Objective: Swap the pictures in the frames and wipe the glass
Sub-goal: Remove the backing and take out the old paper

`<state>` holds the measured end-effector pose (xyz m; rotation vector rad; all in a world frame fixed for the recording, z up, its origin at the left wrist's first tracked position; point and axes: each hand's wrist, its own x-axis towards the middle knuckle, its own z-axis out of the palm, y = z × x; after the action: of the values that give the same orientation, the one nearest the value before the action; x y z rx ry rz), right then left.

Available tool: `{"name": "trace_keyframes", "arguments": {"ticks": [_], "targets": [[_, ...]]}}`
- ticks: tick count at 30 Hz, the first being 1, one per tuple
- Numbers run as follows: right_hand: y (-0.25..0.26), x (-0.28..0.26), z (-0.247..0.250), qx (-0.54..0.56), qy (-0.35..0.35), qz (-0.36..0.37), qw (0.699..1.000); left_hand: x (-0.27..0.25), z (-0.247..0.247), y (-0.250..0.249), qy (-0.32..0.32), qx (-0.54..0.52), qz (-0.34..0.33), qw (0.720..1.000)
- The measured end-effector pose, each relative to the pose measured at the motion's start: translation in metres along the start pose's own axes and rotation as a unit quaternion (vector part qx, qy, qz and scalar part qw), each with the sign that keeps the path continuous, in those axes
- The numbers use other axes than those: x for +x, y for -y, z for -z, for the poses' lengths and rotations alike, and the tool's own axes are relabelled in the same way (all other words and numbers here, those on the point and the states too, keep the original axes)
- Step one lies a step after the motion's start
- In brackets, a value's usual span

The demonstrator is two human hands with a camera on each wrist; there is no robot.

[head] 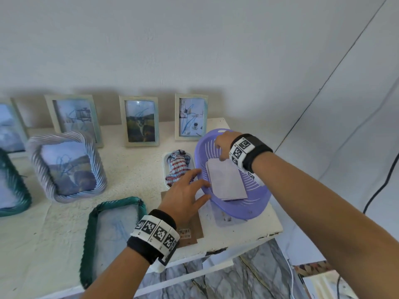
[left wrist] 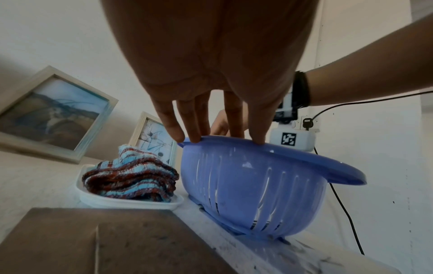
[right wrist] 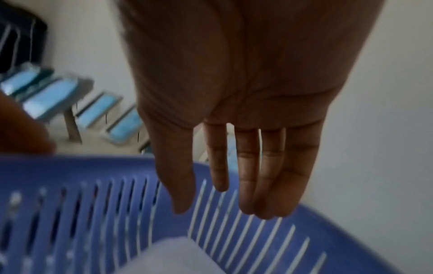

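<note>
A purple slotted basket (head: pixel 237 212) (left wrist: pixel 257 176) (right wrist: pixel 70 185) stands at the table's right end with a stack of white-backed pictures (head: pixel 226 182) (right wrist: pixel 168 259) inside. My left hand (head: pixel 200 184) (left wrist: pixel 220 137) rests its straight fingertips on the basket's near-left rim. My right hand (head: pixel 221 147) (right wrist: pixel 222 200) hangs inside the basket over the far end of the pictures, fingers straight, holding nothing. A green twisted frame (head: pixel 116 229) lies flat, its glass scribbled with blue. A brown backing board (head: pixel 192 229) (left wrist: pixel 93 241) lies under my left wrist. A striped cloth (head: pixel 178 167) (left wrist: pixel 131 178) sits in a white tray (left wrist: pixel 131 202).
Three pale frames (head: pixel 73 119) (head: pixel 141 121) (head: pixel 191 117) lean on the back wall, all scribbled blue. A lilac twisted frame (head: pixel 67 167) and another green frame (head: pixel 10 184) stand at the left. The table's edge (head: pixel 276 229) is just beyond the basket. A plugged socket (left wrist: pixel 306 123) is on the wall.
</note>
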<state>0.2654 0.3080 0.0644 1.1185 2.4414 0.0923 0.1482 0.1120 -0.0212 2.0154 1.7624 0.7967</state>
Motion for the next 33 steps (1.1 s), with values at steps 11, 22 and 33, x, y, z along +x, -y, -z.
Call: {"name": "trace_keyframes", "arguments": {"ticks": [11, 22, 33], "targets": [[0.015, 0.010, -0.038, -0.107, 0.063, 0.019, 0.992, 0.001, 0.004, -0.003, 0.004, 0.010, -0.004, 1.000], [0.000, 0.009, -0.015, 0.111, -0.011, -0.040, 0.993, 0.000, 0.009, -0.002, 0.017, 0.003, -0.014, 1.000], [0.005, -0.100, 0.076, 0.349, -0.280, 0.018, 0.894, -0.017, 0.071, 0.002, -0.163, -0.158, -0.002, 0.974]]}}
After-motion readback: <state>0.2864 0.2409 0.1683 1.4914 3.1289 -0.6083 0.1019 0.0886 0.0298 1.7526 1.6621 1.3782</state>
